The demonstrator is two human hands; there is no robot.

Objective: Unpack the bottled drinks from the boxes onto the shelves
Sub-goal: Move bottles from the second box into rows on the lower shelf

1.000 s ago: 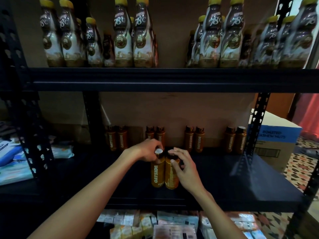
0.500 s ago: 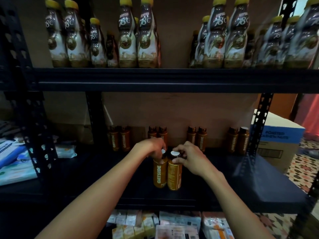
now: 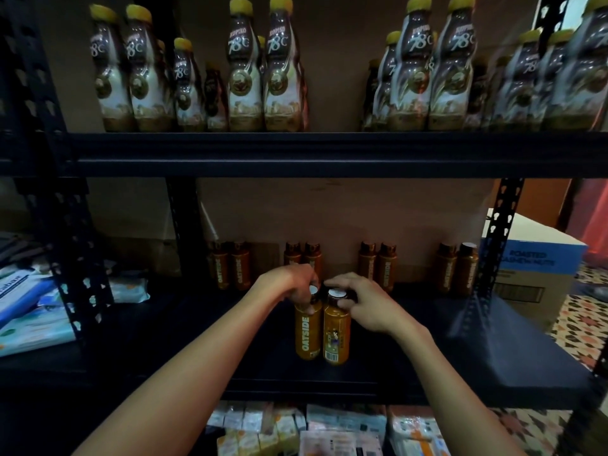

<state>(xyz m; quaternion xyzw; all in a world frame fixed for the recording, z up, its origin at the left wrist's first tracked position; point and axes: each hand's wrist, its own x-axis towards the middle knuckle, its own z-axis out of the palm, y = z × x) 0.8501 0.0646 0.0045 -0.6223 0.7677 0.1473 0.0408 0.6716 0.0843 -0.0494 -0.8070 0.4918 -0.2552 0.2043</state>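
Two bottles [image 3: 335, 334] stand touching on the shelf [image 3: 493, 350], just in front of the back row [image 3: 376, 268]; right hand [image 3: 368, 307] has slid from its bottle's side to curl over the cap; left hand [image 3: 292, 284] grips the other cap; I'd say this pair's basically placed. Count: eight in the back row, in four pairs; one box [image 3: 533, 258] right of it.

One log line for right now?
left hand grips left Oatside bottle | right hand grips right Oatside bottle | both upright on middle shelf
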